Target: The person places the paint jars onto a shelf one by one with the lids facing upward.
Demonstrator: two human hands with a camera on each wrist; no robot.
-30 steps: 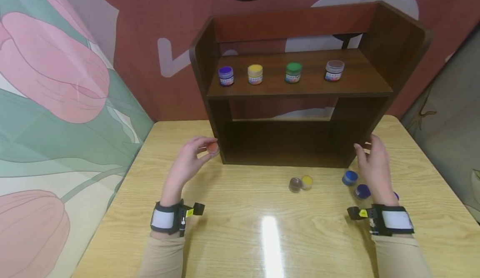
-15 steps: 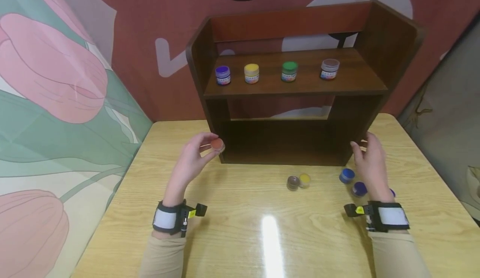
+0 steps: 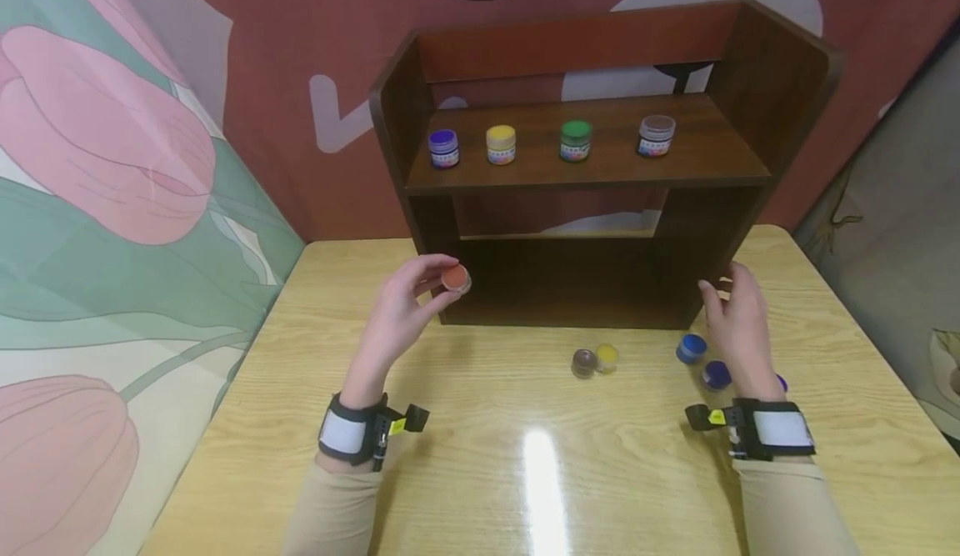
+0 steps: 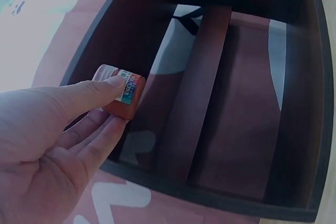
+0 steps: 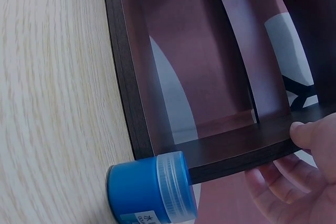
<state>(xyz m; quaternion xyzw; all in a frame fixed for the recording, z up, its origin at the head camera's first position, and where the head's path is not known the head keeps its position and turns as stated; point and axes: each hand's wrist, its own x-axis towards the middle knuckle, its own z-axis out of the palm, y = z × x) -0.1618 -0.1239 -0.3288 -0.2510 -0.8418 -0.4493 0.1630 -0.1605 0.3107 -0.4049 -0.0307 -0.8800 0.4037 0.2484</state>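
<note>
My left hand point(image 3: 408, 310) pinches a small orange paint jar point(image 3: 455, 278) between thumb and fingers, in front of the left side of a dark brown two-tier shelf point(image 3: 540, 179). In the left wrist view the jar point(image 4: 121, 109) is tilted, its printed label under the thumb. My right hand point(image 3: 738, 323) grips the lower part of the shelf's right side panel point(image 5: 236, 149), thumb at its front edge and fingers curled on the outer side. A blue paint jar point(image 3: 691, 348) stands on the table close by that hand.
On the upper tier stand a purple jar point(image 3: 443, 148), a yellow jar point(image 3: 501, 145), a green jar point(image 3: 575, 141) and a brown-lidded jar point(image 3: 656, 137). The table holds a grey-brown jar point(image 3: 584, 363), a yellow jar point(image 3: 607, 358), and a dark blue jar point(image 3: 716, 375); another is partly hidden by the right wrist.
With the orange jar, my left hand has moved right and slightly up, from beside the shelf to in front of its left panel. The right hand keeps its place on the shelf.
</note>
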